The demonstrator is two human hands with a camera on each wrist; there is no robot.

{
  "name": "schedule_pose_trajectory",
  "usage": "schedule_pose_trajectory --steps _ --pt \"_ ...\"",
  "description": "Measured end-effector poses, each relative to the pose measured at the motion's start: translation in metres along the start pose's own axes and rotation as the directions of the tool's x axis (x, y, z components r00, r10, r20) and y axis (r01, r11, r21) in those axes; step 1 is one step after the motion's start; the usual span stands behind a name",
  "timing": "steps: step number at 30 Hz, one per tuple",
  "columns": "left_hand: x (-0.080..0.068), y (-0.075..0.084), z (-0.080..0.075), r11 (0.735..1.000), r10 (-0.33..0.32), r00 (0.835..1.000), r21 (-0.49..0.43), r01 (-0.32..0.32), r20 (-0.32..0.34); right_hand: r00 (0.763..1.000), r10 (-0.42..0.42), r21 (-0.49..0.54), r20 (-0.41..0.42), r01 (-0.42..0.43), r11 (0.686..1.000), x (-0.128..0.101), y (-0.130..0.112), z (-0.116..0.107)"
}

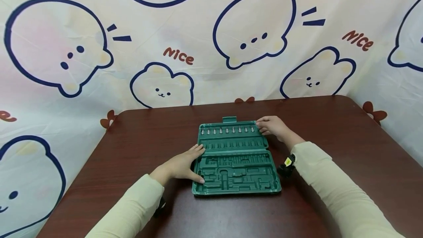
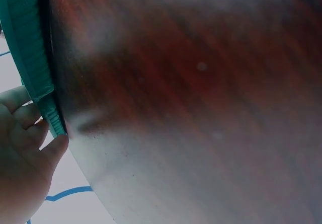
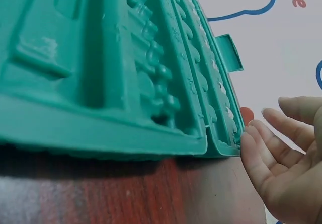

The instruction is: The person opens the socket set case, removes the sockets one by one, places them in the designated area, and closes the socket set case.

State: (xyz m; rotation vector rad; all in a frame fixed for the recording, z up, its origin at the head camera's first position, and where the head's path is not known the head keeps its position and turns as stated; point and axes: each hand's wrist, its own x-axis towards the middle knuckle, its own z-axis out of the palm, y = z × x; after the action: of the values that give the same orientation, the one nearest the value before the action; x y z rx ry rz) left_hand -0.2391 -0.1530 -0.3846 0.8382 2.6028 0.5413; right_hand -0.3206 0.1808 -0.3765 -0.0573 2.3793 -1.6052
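From the head camera, a green plastic tool tray (image 1: pixel 235 159) lies open and flat on the dark red-brown surface (image 1: pixel 347 146), nearer its far edge than its near one and about midway between the left and right edges. The tray's far section holds a row of small silver bits (image 1: pixel 227 130); its near section is moulded into bare recesses. A small tab sticks out from the tray's far rim. The left hand (image 1: pixel 183 164) rests with fingers spread and fairly straight against the tray's left rim, thumb low by the near-left corner. The right hand (image 1: pixel 272 125) has its fingertips laid on the tray's far-right corner, fingers only lightly bent. Both arms wear pale cream sleeves (image 1: pixel 333 179), and a small black device with a yellow mark (image 1: pixel 287 164) sits at the right wrist. Behind the surface hangs a cloth (image 1: pixel 198 28) printed with blue-outlined bears and the word "Nice" in reddish letters.

The left wrist camera is blurred: the left hand's fingers (image 2: pixel 30 128) touch the green tray's edge (image 2: pixel 35 68), straight rather than curled, with the surface filling the rest.

The right wrist camera looks along the tray (image 3: pixel 100 73) from its right side; the moulded ridges and the tab are plain. The right hand (image 3: pixel 287 158) is spread, its fingertips touching the tray's corner, not pinching it. Part of "Nice" shows on the cloth behind.
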Motion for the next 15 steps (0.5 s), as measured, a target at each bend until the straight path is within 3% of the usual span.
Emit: schedule_pose_trajectory --steps 15 --pt "0.001 0.001 0.0 1.0 -0.016 1.0 -0.011 0.016 0.007 0.998 0.012 -0.204 0.059 0.0 0.979 0.018 -0.009 0.007"
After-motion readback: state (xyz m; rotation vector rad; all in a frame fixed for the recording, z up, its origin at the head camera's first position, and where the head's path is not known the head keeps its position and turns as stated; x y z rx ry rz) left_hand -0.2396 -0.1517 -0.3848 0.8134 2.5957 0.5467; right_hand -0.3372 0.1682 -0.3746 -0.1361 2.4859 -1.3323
